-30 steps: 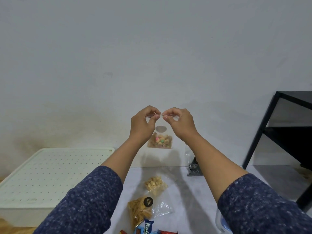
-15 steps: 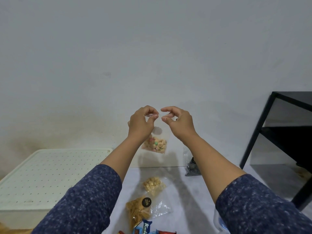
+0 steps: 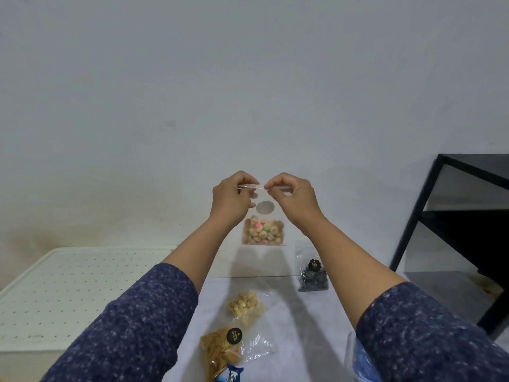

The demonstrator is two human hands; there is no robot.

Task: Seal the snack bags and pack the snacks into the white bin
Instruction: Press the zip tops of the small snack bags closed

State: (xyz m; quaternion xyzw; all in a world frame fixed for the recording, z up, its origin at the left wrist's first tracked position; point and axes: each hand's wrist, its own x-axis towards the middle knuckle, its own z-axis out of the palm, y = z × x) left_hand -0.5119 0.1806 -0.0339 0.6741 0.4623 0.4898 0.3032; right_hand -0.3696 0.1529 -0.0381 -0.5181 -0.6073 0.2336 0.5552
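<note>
A clear zip bag of small round biscuits with coloured tops (image 3: 263, 230) hangs in the air in front of the wall. My left hand (image 3: 232, 201) and my right hand (image 3: 293, 199) both pinch its top strip, thumbs and forefingers almost touching. On the table below lie a clear bag of pale puffs (image 3: 246, 307), a clear bag of yellow sticks with a black sticker (image 3: 224, 351) and a blue wrapped snack (image 3: 230, 375). A bag of dark swirl biscuits (image 3: 314, 275) stands against the wall. The white bin (image 3: 68, 293) sits at the left, topped by a dotted white surface.
A black metal shelf frame (image 3: 418, 213) stands at the right, next to the table. A clear plastic container with something blue in it (image 3: 360, 359) shows at the lower right, partly behind my right sleeve. The wall rises just behind the table.
Half a second ago my right hand was off the bag, which tilted from my left hand. Now both hands pinch the top strip and the bag hangs straight.
</note>
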